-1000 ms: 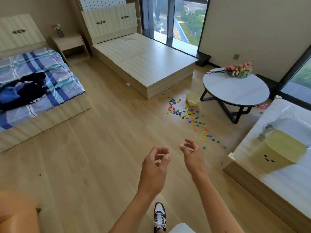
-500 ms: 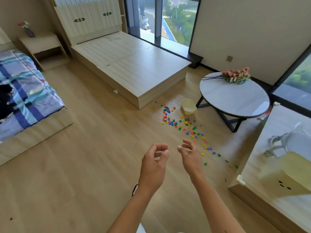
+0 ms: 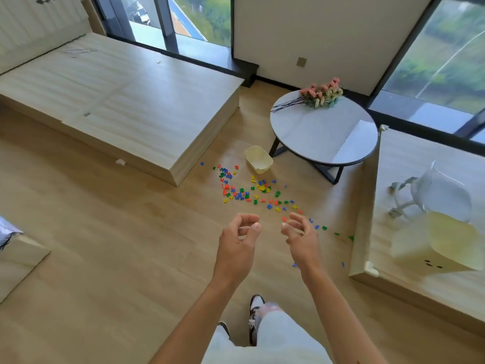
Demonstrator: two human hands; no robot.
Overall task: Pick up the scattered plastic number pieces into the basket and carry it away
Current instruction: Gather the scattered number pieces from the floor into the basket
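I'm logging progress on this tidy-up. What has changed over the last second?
The person has stepped closer to the number pieces and the basket, and the view has swung right, mostly off the blanketed bed. Nothing was gripped or let go. The left hand and right hand stay raised, loosely curled, empty; pieces and basket lie where they were beside the round table.

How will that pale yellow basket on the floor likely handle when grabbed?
The basket looks like thin, empty plastic, so probably light and fairly stiff. Its low, wide shape suggests it won't tip easily, though it may slide on the smooth wooden floor if nudged.
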